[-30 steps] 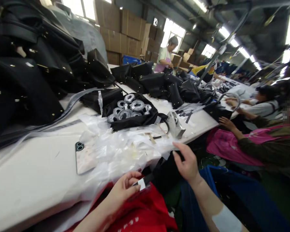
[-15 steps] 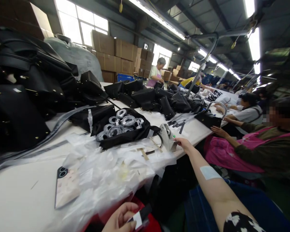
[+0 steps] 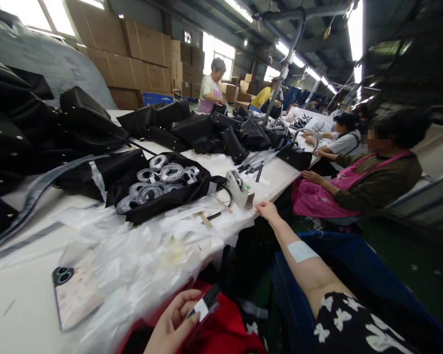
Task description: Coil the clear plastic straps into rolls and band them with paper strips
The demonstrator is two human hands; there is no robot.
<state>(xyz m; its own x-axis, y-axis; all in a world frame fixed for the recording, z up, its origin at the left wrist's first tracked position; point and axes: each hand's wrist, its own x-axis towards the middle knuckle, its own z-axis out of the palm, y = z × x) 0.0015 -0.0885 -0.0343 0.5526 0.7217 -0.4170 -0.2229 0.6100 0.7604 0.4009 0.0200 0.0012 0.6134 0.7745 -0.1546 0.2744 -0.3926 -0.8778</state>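
Note:
My left hand (image 3: 173,322) is low in front of me, fingers pinched on a small black strap piece with a white label (image 3: 205,305), above red cloth (image 3: 221,329). My right arm is stretched out to the table's edge, and my right hand (image 3: 268,210) rests beside the base of a grey tape dispenser (image 3: 238,189). Its fingers point away from me and I cannot see whether they grip anything. A white patch (image 3: 300,250) is stuck on that forearm.
The white table (image 3: 18,305) carries a phone (image 3: 74,295), crumpled clear plastic bags (image 3: 151,246), a black bag holding several tape rolls (image 3: 158,179) and piles of black handbags (image 3: 206,128). Seated workers in pink aprons (image 3: 358,187) are at the right. Cardboard boxes (image 3: 133,54) stand behind.
My right hand has reached from just in front of me out to the tape dispenser at the table's edge. My left hand kept hold of the strap piece. My view swung right.

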